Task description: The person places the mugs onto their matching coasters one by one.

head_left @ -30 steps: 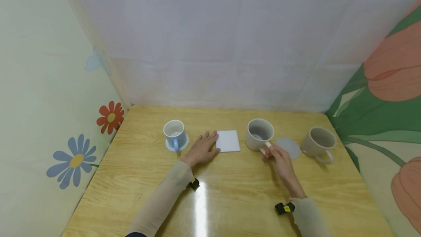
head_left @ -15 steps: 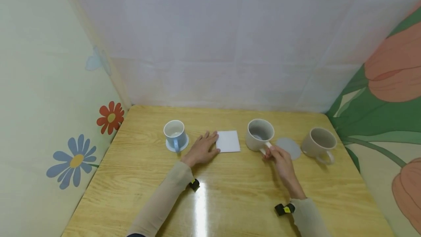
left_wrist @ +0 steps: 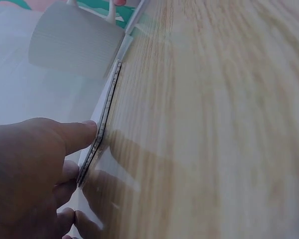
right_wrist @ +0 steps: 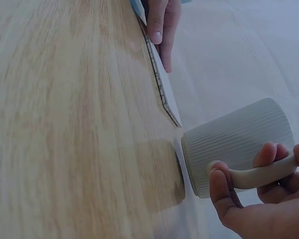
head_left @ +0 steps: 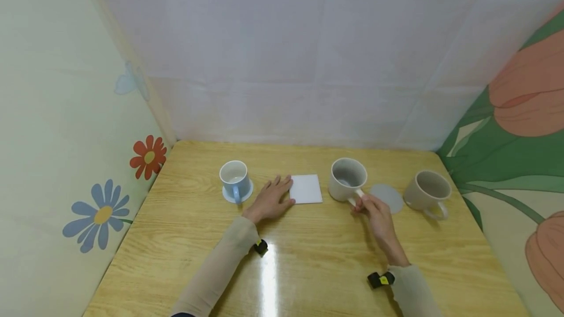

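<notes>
Wood-grain table [head_left: 317, 253] beneath upright middle mug [head_left: 346, 182], handle [head_left: 359, 193] toward near right.

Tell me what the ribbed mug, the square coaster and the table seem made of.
Ribbed mug: probably ceramic, matte outside; fine, evenly coloured ribs suggest it. Square coaster: smooth white top, stiff straight edge with a dark line; perhaps ceramic or board, can't tell. Table: wood or wood-look laminate, glossy; it shows grain and a bright reflection.
</notes>
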Demonstrator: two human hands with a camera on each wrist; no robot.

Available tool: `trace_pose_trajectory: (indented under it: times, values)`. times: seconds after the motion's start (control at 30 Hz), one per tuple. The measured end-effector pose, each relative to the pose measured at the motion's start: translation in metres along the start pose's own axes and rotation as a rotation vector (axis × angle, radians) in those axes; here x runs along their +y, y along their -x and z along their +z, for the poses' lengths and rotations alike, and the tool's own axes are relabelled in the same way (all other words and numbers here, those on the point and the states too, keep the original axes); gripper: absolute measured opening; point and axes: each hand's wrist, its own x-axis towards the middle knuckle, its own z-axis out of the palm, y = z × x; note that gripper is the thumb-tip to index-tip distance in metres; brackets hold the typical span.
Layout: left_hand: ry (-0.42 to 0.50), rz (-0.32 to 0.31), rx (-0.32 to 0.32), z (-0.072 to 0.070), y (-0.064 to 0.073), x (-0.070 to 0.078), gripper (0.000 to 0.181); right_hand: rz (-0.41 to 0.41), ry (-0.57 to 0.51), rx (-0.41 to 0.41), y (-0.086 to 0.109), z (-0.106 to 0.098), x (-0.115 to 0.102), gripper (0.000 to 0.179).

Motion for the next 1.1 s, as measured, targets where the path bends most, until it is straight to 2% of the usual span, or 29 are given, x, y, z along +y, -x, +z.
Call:
trace_pose_trajectory:
  times: [0.37, 0.6, 0.87, 1.1]
  values:
    - [0.002, 0.023, 0.015, 0.01, -0.005, -0.012, 0.074, -0.027, -0.016, -0.005, 0.0, 0.001, -0.005, 0.035]
    - [0.028, 0.021, 0.017, 0.006, -0.001, -0.008, 0.072, -0.036, -0.008, -0.013, 0.0, 0.002, -0.009, 0.036]
    - [0.056, 0.027, 0.035, 0.004, 0.002, -0.005, 0.072, -0.074, -0.079, -0.029, 0.0, 0.001, -0.012, 0.035]
    - [0.037, 0.026, 0.026, 0.004, 0.003, -0.004, 0.072, -0.079, -0.095, -0.036, 0.001, 0.003, -0.016, 0.034]
